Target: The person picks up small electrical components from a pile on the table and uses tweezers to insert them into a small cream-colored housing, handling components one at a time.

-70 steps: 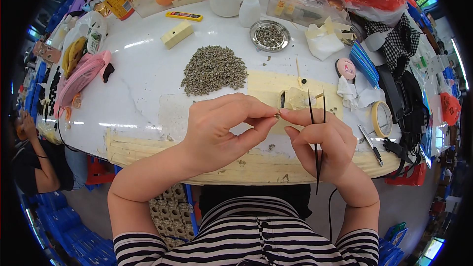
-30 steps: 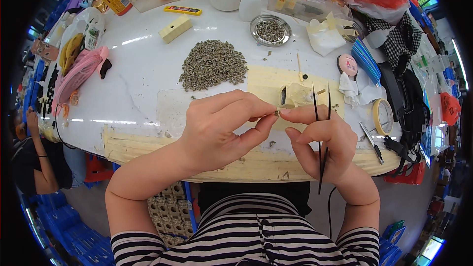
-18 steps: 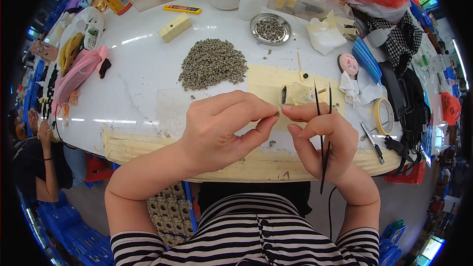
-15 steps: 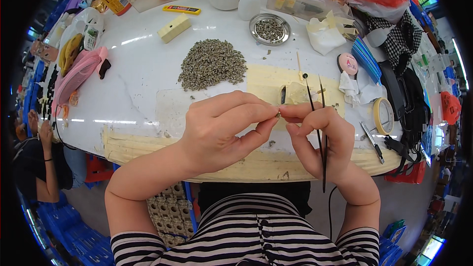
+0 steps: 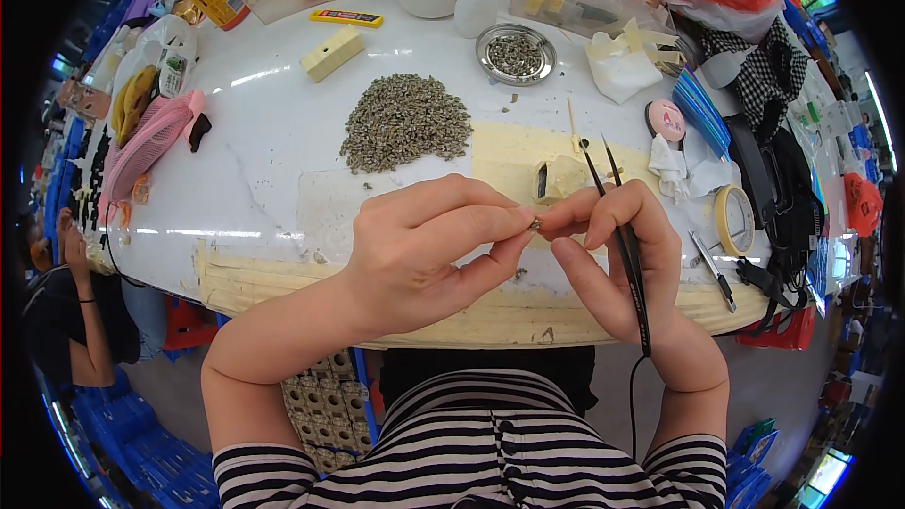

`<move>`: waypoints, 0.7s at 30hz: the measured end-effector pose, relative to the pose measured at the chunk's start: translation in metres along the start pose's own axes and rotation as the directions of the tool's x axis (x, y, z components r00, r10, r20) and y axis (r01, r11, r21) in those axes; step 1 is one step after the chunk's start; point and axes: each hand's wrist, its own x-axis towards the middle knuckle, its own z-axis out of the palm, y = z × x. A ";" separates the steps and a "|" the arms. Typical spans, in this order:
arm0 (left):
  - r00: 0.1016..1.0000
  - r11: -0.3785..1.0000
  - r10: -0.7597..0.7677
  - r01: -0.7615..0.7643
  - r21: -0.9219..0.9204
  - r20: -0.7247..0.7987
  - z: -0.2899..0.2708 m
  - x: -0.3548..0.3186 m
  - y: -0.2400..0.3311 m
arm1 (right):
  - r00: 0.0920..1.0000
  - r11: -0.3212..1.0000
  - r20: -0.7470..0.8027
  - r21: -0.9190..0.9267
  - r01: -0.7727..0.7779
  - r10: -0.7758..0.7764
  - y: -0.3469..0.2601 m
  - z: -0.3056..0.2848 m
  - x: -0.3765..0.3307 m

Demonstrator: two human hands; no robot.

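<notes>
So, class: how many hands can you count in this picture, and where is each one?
3. The left hand and right hand meet over the white table's front edge, pinching a tiny grey piece. Another person's hand shows at far left. Others may be hidden.

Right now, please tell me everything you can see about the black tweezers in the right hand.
The black tweezers are slim, with two long, dark, glossy arms ending in fine points. The tips stand slightly apart and point up and away, over the yellow mat. The right hand holds their middle part between the fingers; they grip nothing. A thin black cord hangs from their lower end.
</notes>
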 end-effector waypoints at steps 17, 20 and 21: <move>1.000 1.000 -0.013 0.013 0.015 0.015 0.000 0.001 0.001 | 0.965 0.913 -0.125 -0.371 0.171 -0.231 -0.015 -0.006 0.005; 1.000 1.000 -0.024 0.024 0.006 0.013 0.001 0.002 0.001 | 0.890 0.807 -0.230 -0.550 0.215 -0.394 -0.012 -0.030 0.008; 0.999 1.000 -0.027 0.027 0.001 0.017 0.002 0.001 0.001 | 0.889 0.727 -0.198 -0.660 0.190 -0.413 -0.012 -0.034 0.010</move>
